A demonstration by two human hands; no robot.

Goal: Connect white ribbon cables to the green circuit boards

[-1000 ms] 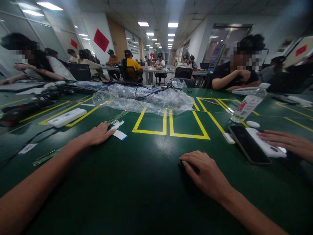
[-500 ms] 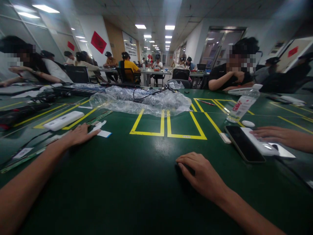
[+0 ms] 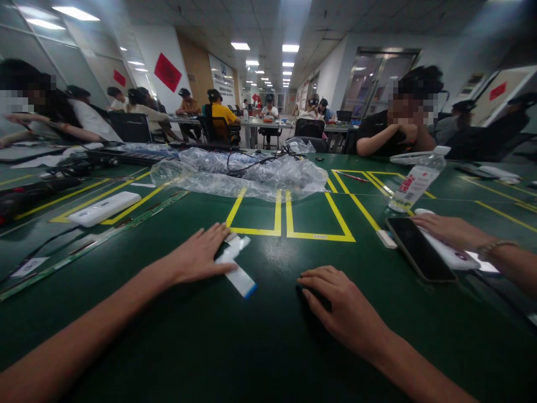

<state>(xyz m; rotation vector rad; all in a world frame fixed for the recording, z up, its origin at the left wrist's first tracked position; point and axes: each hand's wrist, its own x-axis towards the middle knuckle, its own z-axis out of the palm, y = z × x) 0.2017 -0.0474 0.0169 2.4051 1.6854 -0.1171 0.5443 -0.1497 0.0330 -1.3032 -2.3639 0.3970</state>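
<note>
Flat white ribbon cable (image 3: 241,278) touches outstretched left hand (image 3: 198,257); right hand (image 3: 342,308) loosely curled, open-palmed.

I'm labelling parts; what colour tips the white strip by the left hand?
Blue tip, best in head view.

Readable text: none | bottle label (image 3: 413,183), tape sticker (image 3: 320,237), wall sign (image 3: 222,77): illegible

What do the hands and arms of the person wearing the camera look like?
The left hand and right hand are ungloved, with no visible rings, cables or markings. The forearms are bare, with no sleeves, watch or bracelet in view.
</note>
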